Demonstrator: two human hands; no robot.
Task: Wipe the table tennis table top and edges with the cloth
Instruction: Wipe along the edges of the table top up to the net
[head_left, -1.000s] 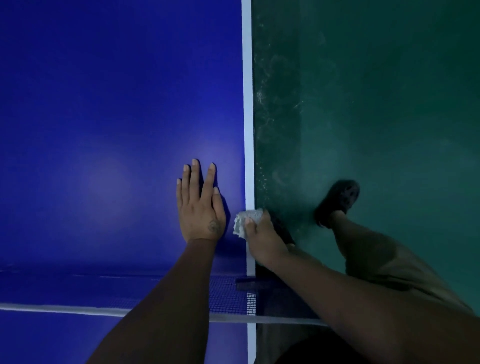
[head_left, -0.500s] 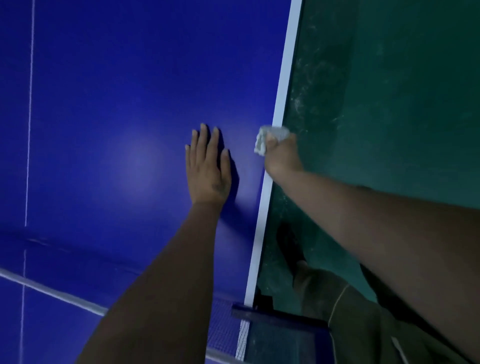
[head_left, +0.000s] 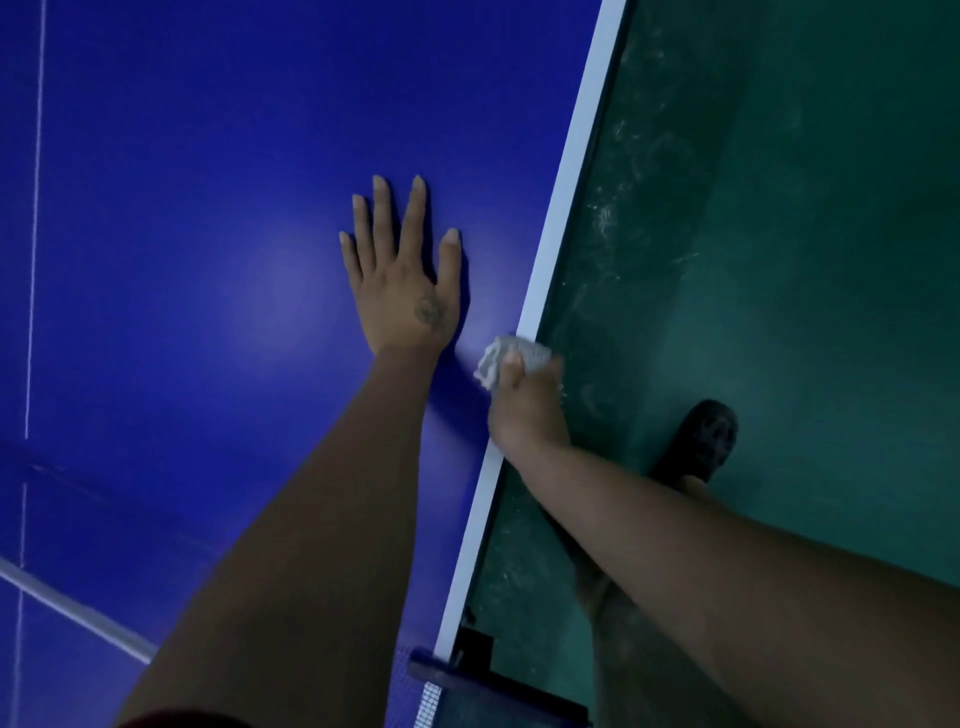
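Dim light. The blue table (head_left: 208, 156) fills the left of the view. Its white side edge (head_left: 569, 208) runs diagonally from near centre to far right, with green floor (head_left: 779, 260) beyond it.

Left hand (head_left: 400, 280): flat on the table top, palm down, fingers straight and slightly spread, holding nothing. It looks like a brace for leaning.

Right hand (head_left: 524, 410): fingers curled round a small crumpled white cloth (head_left: 514, 358), thumb on top. The cloth sits on the white edge, bunched ahead of the knuckles, partly over the blue surface and partly over the rim. Cannot tell whether the fingers wrap under the rim.

Near end: part of the net (head_left: 423, 699) at the bottom of view. A dark shoe (head_left: 701, 436) is on the floor, right of the edge.

Step in hand, by my reading: wiping the side edge, not the open top. The next move calls for sliding the cloth along the white strip under steady pressure. It should straddle the rim so it does not slip toward the floor. The left hand would need to shift along as the reach grows. Cannot judge how clean the broad top is.
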